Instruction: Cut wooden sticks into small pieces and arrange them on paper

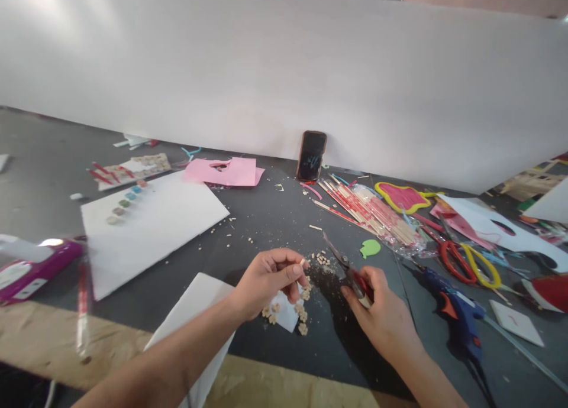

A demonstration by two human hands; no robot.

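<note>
My left hand (274,277) pinches a short pale wooden piece (302,262) between thumb and fingertips. To its right, my right hand (377,307) is wrapped round the handles of a pair of scissors (345,261), whose blades point up and left. Small cut wooden bits (322,258) lie on the dark table between the two hands. Beneath my left hand, flower-shaped clusters of wooden bits (302,313) sit on and around a small white paper (286,318), which the hand partly covers.
A phone (312,155) leans against the white board (248,71). Wooden sticks (368,210), red and yellow-handled scissors (480,266) and a blue glue gun (452,307) lie right. White sheets (146,230), pink paper (231,171) and a purple device (42,272) lie left.
</note>
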